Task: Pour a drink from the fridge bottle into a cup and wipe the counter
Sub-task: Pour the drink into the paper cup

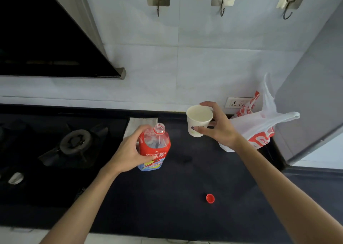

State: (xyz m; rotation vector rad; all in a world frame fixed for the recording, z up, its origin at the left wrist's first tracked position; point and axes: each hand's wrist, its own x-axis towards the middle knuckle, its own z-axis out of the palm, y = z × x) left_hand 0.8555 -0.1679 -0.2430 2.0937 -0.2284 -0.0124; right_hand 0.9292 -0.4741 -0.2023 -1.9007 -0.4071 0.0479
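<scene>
Gripping the uncapped red-labelled plastic bottle (155, 148) in our left hand (130, 151), right hand (218, 127) pinching the white paper cup (199, 121) close to pour

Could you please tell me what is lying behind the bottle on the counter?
A pale folded cloth lies on the dark counter behind the open bottle, which the left hand grips. The bottle and hand cover its near edge, so its full extent is hidden.
</scene>
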